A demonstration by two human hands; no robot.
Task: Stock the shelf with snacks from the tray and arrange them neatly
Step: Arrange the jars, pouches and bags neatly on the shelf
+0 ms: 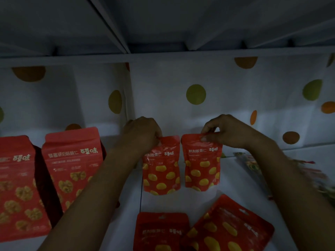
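Two small red chestnut pouches stand upright side by side on the white shelf (244,180). My left hand (143,132) pinches the top edge of the left pouch (161,169). The top of the right pouch (202,165) is pinched between thumb and fingers of my right hand (224,131). In front of them, two more red chestnut pouches (159,232) (230,227) lie flat on the shelf. Two larger red walnut bags (72,163) (16,189) stand on the left.
A vertical divider (129,91) splits the shelf bay just behind my left hand. The back wall is white with coloured dots. A blurred, multicoloured packet (253,165) lies at the right. The underside of an upper shelf (163,24) hangs overhead.
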